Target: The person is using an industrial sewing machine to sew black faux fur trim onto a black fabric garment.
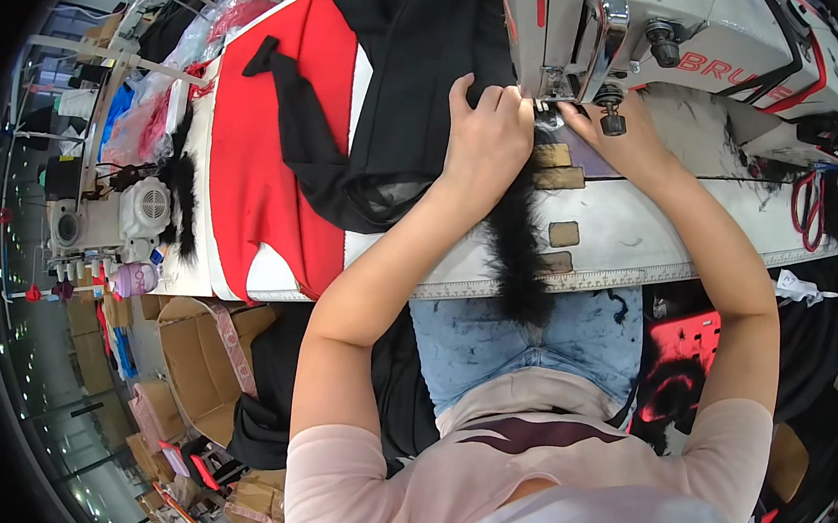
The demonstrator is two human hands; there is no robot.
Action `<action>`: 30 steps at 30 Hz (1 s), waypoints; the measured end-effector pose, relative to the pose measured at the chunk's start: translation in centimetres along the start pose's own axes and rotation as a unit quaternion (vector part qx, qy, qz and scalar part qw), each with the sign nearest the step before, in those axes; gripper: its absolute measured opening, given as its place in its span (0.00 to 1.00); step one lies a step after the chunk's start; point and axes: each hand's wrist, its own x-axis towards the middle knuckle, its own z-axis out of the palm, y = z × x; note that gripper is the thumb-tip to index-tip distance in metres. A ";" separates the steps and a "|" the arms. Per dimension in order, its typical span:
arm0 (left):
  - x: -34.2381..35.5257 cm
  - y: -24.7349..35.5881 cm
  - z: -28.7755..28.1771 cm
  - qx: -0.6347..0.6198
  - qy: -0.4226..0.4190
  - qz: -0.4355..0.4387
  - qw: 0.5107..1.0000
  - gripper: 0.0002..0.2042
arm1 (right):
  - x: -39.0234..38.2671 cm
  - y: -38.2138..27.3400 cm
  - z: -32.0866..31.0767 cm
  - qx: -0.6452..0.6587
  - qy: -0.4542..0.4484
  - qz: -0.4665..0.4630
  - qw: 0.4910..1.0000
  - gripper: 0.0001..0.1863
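My left hand [490, 138] is closed on a black fur trim [519, 260] just left of the sewing machine's [548, 44] needle area. The trim hangs down from under this hand, over the table's front edge. A black garment [405, 81] lies to the left of the hand, with a narrow black strip [297, 116] stretched over red cloth. From the right, my right hand [633, 146] reaches to the presser foot [550, 109], its thumb pointing at it. Its fingers look drawn together, partly hidden by the machine's knob, and I cannot make out what they hold.
A red cloth piece [259, 158] covers the white table's [631, 230] left part. A measuring tape [627, 272] runs along the front edge. Red-handled scissors [809, 211] lie at the right. A cardboard box [201, 362] stands below left, and a white motor unit [145, 208] is beyond the table.
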 end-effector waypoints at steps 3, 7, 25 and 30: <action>0.1 0.2 -0.6 0.009 -0.021 -0.014 1.000 0.02 | 0.0 0.0 0.1 0.051 0.018 0.032 0.998 0.22; -0.7 0.3 -3.4 -0.012 -0.102 0.000 0.995 0.03 | -0.5 0.8 -1.1 0.097 -0.012 0.003 0.995 0.15; -0.1 -0.4 -4.4 -0.197 -0.136 -0.081 0.968 0.07 | 0.3 -2.8 -2.6 0.136 -0.054 -0.093 0.985 0.12; 0.2 -0.4 -3.9 -0.081 -0.120 -0.008 0.990 0.09 | 0.2 -3.0 -2.5 0.121 -0.023 -0.104 0.987 0.12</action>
